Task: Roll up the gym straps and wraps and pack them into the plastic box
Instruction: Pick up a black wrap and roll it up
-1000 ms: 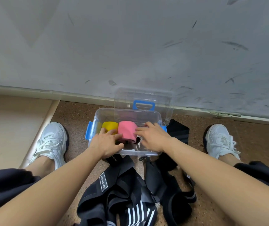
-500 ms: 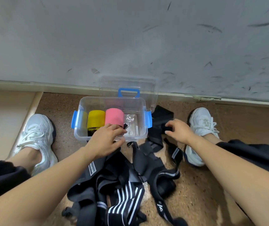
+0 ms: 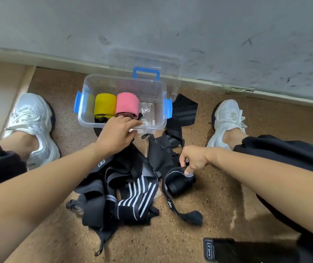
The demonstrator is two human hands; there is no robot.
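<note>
A clear plastic box (image 3: 87, 121) with blue latches stands open on the floor by the wall. Inside it a yellow roll (image 3: 105, 104) and a pink roll (image 3: 127, 104) sit side by side. My left hand (image 3: 116, 134) rests over the box's front rim, fingers relaxed, near the pink roll. My right hand (image 3: 194, 158) pinches the edge of a black strap (image 3: 176, 184) on the floor. A heap of black wraps, one with white stripes (image 3: 138, 198), lies between my arms.
White sneakers (image 3: 32, 118) (image 3: 225, 118) flank the box. Its lid (image 3: 146, 63) leans on the grey wall. Another black wrap (image 3: 185, 111) lies right of the box, and a black piece (image 3: 233, 249) sits at the bottom right. The floor is brown cork.
My right hand has left the box, gone right, then come back toward me and taken hold of a black strap. My left hand stays at the box's front rim.
</note>
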